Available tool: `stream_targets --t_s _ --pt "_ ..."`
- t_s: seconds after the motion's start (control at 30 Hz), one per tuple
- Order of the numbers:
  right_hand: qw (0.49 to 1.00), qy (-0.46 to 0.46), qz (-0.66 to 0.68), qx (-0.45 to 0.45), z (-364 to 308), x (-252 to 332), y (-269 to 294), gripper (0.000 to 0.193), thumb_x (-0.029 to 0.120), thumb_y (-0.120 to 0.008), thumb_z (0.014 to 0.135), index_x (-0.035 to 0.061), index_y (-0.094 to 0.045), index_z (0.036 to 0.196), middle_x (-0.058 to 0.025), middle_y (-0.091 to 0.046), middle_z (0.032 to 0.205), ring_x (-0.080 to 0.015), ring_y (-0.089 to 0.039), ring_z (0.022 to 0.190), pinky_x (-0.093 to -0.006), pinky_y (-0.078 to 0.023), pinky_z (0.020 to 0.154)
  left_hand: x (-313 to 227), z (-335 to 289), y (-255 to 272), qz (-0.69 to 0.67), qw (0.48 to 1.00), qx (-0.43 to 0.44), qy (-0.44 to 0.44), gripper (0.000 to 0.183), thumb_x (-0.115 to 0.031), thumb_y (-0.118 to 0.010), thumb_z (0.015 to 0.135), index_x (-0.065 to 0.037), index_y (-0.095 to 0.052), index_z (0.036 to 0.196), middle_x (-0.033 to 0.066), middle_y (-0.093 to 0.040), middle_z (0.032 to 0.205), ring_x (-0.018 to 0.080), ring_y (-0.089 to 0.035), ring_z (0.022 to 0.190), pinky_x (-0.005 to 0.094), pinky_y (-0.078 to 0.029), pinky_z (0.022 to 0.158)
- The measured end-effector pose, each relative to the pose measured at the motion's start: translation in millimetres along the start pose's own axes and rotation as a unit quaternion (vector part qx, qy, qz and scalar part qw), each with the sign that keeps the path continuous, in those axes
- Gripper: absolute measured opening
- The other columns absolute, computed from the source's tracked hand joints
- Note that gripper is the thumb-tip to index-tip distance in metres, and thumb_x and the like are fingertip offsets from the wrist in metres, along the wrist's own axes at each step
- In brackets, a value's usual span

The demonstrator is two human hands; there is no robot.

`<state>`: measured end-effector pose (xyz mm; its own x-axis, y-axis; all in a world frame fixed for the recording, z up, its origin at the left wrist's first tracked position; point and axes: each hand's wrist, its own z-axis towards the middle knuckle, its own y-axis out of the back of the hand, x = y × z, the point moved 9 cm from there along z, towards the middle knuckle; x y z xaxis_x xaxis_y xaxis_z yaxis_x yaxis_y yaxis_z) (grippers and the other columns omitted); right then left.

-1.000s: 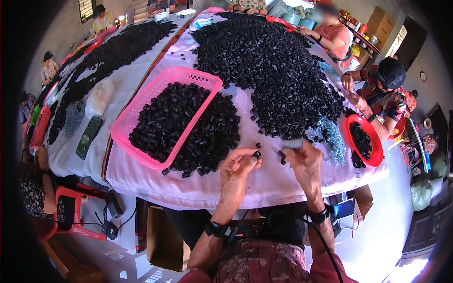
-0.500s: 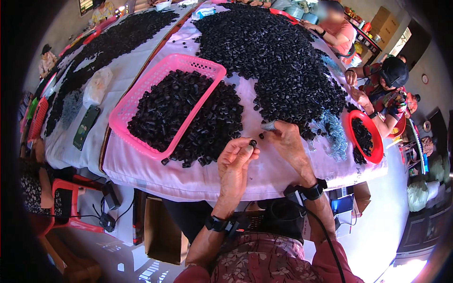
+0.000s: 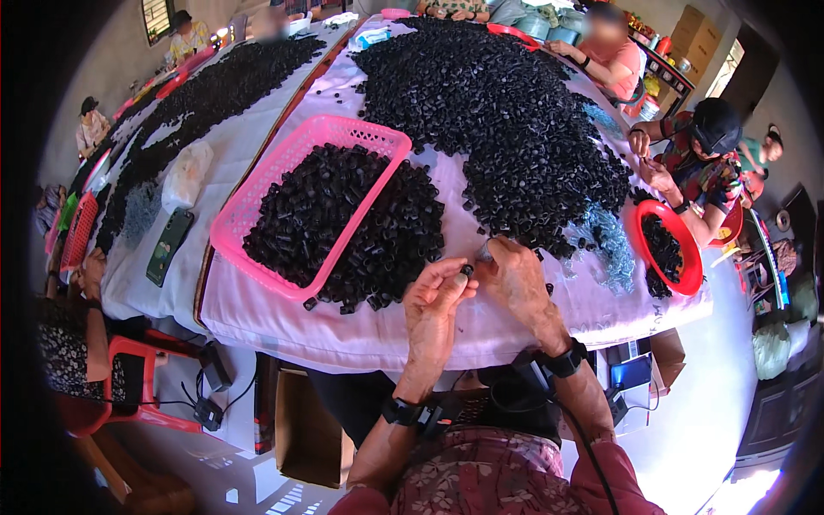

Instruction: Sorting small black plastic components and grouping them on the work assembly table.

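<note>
My left hand [image 3: 433, 307] pinches a small black ring-shaped piece [image 3: 467, 269] between thumb and forefinger, above the near part of the table. Close beside it is my right hand [image 3: 520, 283], its fingers curled in toward that piece. A grey covering [image 3: 486, 252] shows at a fingertip of the right hand; whatever those fingers grip is hidden. Left of my hands lies a pile of black pieces [image 3: 403, 232], touching a pink perforated basket [image 3: 225, 230] that holds more of them. A much larger black heap [image 3: 506, 112] spreads beyond my hands.
On the right stand a red bowl [image 3: 693, 273] with black pieces and a tangle of bluish strands [image 3: 611, 249]. A co-worker [image 3: 699, 154] sits there. A phone [image 3: 170, 247] and white plastic bag [image 3: 186, 176] lie on the left table. Below is an open cardboard box [image 3: 309, 429].
My right hand has come down and nearer to the left hand, its fingers more curled. The left hand still pinches the black piece. The whole view has shifted slightly.
</note>
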<state>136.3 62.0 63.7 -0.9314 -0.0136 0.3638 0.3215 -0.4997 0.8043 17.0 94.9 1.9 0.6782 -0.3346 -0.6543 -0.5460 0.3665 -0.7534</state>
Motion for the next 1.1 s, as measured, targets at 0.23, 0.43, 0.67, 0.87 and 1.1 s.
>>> stream_targets --t_s 0.23,0.43,0.67,0.87,1.1 --pt "0.998 -0.039 0.046 -0.02 -41 6 26 0.014 0.003 -0.066 0.074 -0.0002 -0.059 0.086 -0.0134 -0.057 0.08 -0.032 -0.06 0.063 -0.039 -0.049 0.055 2 0 2 0.008 1.0 0.023 -0.002 0.018 -0.003 -0.06 0.089 0.0 -0.063 0.106 0.0062 -0.065 0.097 0.0143 -0.064 0.084 0.0256 -0.052 0.081" --pt "0.998 -0.015 -0.025 -0.052 -81 15 41 0.009 0.001 -0.064 0.076 0.0008 -0.059 0.084 -0.011 -0.057 0.089 -0.0302 -0.061 0.076 -0.0387 -0.052 0.057 -2 -1 -7 0.047 0.998 0.028 -0.007 0.017 -0.001 -0.06 0.089 0.001 -0.063 0.105 0.0079 -0.065 0.097 0.0149 -0.063 0.083 0.028 -0.051 0.077" --pt "0.996 -0.016 -0.037 -0.081 -91 19 45 0.009 0.0 -0.063 0.072 0.0007 -0.056 0.079 -0.0095 -0.058 0.09 -0.0283 -0.061 0.078 -0.0393 -0.053 0.057 11 -5 -18 0.086 0.996 0.029 0.025 0.02 -0.004 -0.061 0.089 0.0 -0.063 0.109 0.0089 -0.066 0.099 0.0151 -0.063 0.084 0.0262 -0.051 0.077" --pt "0.99 -0.056 0.009 -0.128 -103 -6 50 0.009 -0.002 -0.06 0.071 -0.0008 -0.059 0.081 -0.0123 -0.059 0.082 -0.0277 -0.06 0.066 -0.0364 -0.051 0.054 40 -4 -40 0.048 0.994 0.07 0.066 0.022 -0.002 -0.061 0.089 -0.001 -0.063 0.111 0.0086 -0.066 0.101 0.0153 -0.064 0.086 0.0271 -0.052 0.078" --pt "0.856 -0.296 0.397 -0.149 -107 -52 67 0.015 0.003 -0.062 0.08 -0.0015 -0.066 0.093 -0.0024 -0.066 0.075 -0.006 -0.06 0.072 -0.0222 -0.049 0.064 52 -8 -43 0.067 0.987 0.081 0.119 0.021 -0.001 -0.061 0.088 0.002 -0.063 0.108 0.009 -0.067 0.094 0.0156 -0.065 0.08 0.026 -0.053 0.075"
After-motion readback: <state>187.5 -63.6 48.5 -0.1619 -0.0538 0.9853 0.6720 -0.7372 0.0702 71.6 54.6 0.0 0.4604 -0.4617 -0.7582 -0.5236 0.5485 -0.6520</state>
